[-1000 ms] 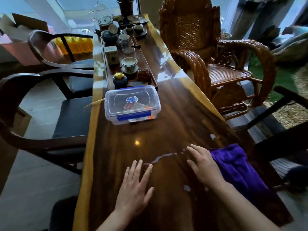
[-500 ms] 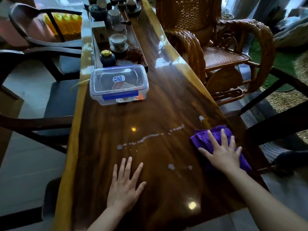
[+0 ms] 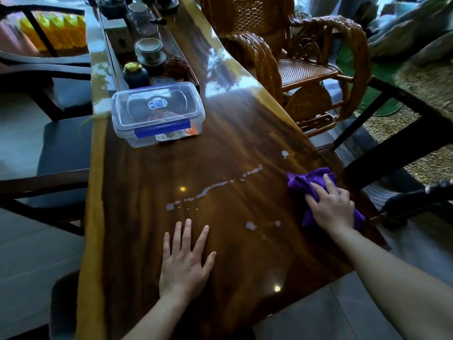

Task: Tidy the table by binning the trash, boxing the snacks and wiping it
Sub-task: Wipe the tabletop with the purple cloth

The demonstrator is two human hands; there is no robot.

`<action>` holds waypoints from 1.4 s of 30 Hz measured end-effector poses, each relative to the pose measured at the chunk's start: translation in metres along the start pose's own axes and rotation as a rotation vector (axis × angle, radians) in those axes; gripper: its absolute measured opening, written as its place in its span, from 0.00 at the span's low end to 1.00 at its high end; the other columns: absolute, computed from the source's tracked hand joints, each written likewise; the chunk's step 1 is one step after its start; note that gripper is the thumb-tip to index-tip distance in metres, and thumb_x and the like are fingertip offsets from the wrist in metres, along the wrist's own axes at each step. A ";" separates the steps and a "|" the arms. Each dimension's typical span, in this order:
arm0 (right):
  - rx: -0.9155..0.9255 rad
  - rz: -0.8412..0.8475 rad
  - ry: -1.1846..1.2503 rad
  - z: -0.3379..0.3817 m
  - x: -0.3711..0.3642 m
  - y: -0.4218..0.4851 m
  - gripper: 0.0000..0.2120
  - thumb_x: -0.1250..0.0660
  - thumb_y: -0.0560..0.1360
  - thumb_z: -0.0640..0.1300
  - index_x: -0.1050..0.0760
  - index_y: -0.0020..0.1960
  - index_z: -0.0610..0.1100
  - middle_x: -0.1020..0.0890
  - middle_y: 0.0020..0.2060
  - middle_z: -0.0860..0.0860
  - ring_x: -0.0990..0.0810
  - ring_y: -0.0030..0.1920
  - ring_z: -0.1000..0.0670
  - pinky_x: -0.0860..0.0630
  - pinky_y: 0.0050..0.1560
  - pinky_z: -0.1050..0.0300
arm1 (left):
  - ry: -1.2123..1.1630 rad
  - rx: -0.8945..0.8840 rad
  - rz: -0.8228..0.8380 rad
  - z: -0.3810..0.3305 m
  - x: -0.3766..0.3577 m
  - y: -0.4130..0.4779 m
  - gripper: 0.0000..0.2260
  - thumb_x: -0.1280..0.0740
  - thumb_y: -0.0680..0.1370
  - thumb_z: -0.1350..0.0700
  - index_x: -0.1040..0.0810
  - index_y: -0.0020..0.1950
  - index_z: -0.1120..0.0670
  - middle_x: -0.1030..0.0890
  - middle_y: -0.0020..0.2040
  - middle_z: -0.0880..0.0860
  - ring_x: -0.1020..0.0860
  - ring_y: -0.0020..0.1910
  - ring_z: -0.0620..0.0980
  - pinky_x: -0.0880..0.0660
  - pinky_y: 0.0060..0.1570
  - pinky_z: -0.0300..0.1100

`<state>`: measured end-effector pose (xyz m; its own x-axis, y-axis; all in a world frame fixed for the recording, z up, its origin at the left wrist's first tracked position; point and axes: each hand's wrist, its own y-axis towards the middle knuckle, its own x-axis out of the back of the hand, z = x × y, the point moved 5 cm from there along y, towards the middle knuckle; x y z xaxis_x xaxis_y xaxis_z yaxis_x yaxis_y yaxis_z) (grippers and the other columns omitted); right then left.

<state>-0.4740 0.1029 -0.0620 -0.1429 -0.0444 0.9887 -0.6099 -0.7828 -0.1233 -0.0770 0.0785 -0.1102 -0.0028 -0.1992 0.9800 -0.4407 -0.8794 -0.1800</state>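
The spill (image 3: 220, 184) streaked diagonally, just left of the cloth (image 3: 300, 180) pressed under the flattened right hand (image 3: 331, 208); the left hand (image 3: 183, 263) lay spread.

Both hands on the wooden table (image 3: 137, 241), right one on a purple cloth (image 3: 304, 180).
Left hand (image 3: 183, 261) lies flat, fingers spread, on bare wood. Right hand (image 3: 331, 207) presses the bunched cloth at the table edge. A trail of white droplets (image 3: 215, 185) runs just beyond the left fingertips toward the cloth. A lidded clear box (image 3: 157, 114) sits well beyond the left hand.
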 end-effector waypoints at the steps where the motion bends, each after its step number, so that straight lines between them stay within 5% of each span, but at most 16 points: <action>1: -0.008 -0.031 0.064 -0.001 0.002 -0.005 0.24 0.40 0.78 0.63 0.27 0.71 0.57 0.38 0.79 0.53 0.32 0.68 0.38 0.31 0.64 0.37 | -0.002 0.000 -0.011 0.000 0.000 0.000 0.31 0.52 0.78 0.34 0.43 0.79 0.44 0.43 0.80 0.59 0.47 0.79 0.61 0.47 0.75 0.64; 5: 0.047 -0.060 0.184 0.017 -0.001 -0.056 0.20 0.38 0.78 0.63 0.22 0.66 0.57 0.34 0.76 0.58 0.30 0.66 0.41 0.30 0.61 0.41 | -0.005 -0.004 -0.025 -0.001 0.000 0.000 0.31 0.53 0.78 0.34 0.42 0.79 0.44 0.43 0.79 0.59 0.47 0.79 0.61 0.47 0.74 0.64; 8: 0.244 -0.166 0.055 0.038 -0.020 -0.125 0.22 0.41 0.76 0.65 0.21 0.64 0.59 0.31 0.75 0.53 0.28 0.66 0.39 0.27 0.55 0.42 | 0.004 -0.002 -0.024 -0.002 0.002 -0.001 0.32 0.56 0.78 0.33 0.42 0.79 0.45 0.43 0.80 0.59 0.47 0.79 0.62 0.48 0.74 0.64; 11: 0.340 -0.160 -0.073 0.045 -0.039 -0.153 0.26 0.46 0.77 0.67 0.27 0.71 0.60 0.35 0.77 0.48 0.32 0.71 0.36 0.31 0.62 0.38 | 0.026 0.015 -0.008 -0.002 0.005 -0.001 0.33 0.61 0.77 0.32 0.45 0.80 0.44 0.45 0.80 0.58 0.49 0.79 0.61 0.50 0.75 0.64; 17: 0.160 -0.022 -0.149 0.024 -0.031 -0.087 0.31 0.52 0.77 0.70 0.39 0.77 0.61 0.43 0.80 0.50 0.39 0.75 0.38 0.38 0.72 0.36 | 0.038 0.032 -0.024 -0.003 0.004 -0.001 0.32 0.60 0.78 0.33 0.44 0.79 0.43 0.44 0.80 0.58 0.47 0.79 0.61 0.48 0.75 0.63; 21: 0.021 -0.050 -0.017 0.038 -0.028 -0.085 0.28 0.48 0.78 0.68 0.35 0.75 0.62 0.42 0.80 0.51 0.40 0.75 0.37 0.40 0.72 0.39 | 0.058 0.030 -0.045 -0.002 0.002 0.000 0.32 0.58 0.78 0.33 0.46 0.80 0.43 0.44 0.80 0.58 0.48 0.79 0.60 0.48 0.75 0.63; 29: 0.606 -0.071 -0.087 0.059 -0.052 -0.163 0.28 0.48 0.77 0.72 0.36 0.74 0.65 0.40 0.80 0.50 0.38 0.75 0.33 0.38 0.70 0.30 | 0.066 0.145 -0.020 -0.013 -0.004 -0.013 0.34 0.66 0.76 0.31 0.54 0.80 0.42 0.52 0.81 0.57 0.55 0.80 0.59 0.56 0.75 0.64; 33: 0.419 -0.014 -0.192 0.035 -0.033 -0.101 0.31 0.54 0.76 0.72 0.38 0.76 0.64 0.42 0.80 0.49 0.37 0.74 0.35 0.37 0.71 0.34 | 0.056 0.146 -0.024 -0.013 -0.003 -0.014 0.34 0.65 0.76 0.30 0.52 0.80 0.41 0.50 0.81 0.56 0.54 0.80 0.59 0.55 0.75 0.63; 37: 0.159 -0.093 0.002 0.067 -0.033 -0.110 0.26 0.48 0.78 0.67 0.32 0.73 0.62 0.37 0.79 0.49 0.37 0.73 0.33 0.38 0.70 0.35 | 0.049 0.144 -0.036 -0.014 0.001 -0.015 0.32 0.58 0.77 0.32 0.46 0.79 0.42 0.44 0.80 0.57 0.48 0.79 0.60 0.51 0.75 0.63; 42: 0.723 -0.110 -0.028 0.087 -0.059 -0.176 0.25 0.44 0.77 0.68 0.35 0.74 0.65 0.38 0.79 0.52 0.36 0.73 0.32 0.36 0.68 0.33 | 0.012 0.152 -0.052 -0.013 0.004 -0.015 0.29 0.55 0.78 0.37 0.42 0.78 0.42 0.41 0.80 0.57 0.45 0.79 0.59 0.47 0.75 0.63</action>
<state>-0.2902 0.1889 -0.0914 -0.0841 0.0501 0.9952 0.0487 -0.9973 0.0543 -0.0821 0.0969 -0.1025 0.0055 -0.1469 0.9891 -0.2993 -0.9441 -0.1386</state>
